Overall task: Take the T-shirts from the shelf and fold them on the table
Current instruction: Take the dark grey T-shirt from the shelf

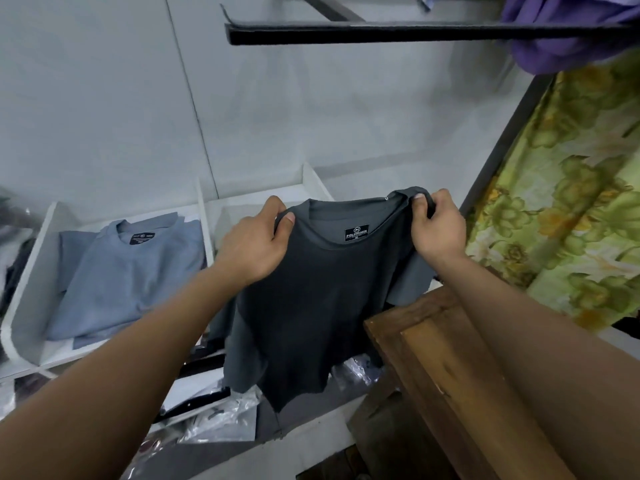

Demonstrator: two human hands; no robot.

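Both forearms are bare up from the left hand (254, 245) and right hand (438, 228); no sleeves, rings or watch show

Both your bare forearms reach forward and up from the lower corners of the view, converging toward the middle. Your left hand (254, 245) is raised with its back toward you, wrist nearly straight, fingers curled over the top of the dark grey T-shirt (311, 306) at its left shoulder, thumb pressed on the near face beside the collar. Your right hand (438, 225) sits level with the left and well apart from it, back of the hand toward you, fingers bunched round the shirt's right shoulder, thumb tip showing on the near side. Between your hands the shirt hangs down freely.
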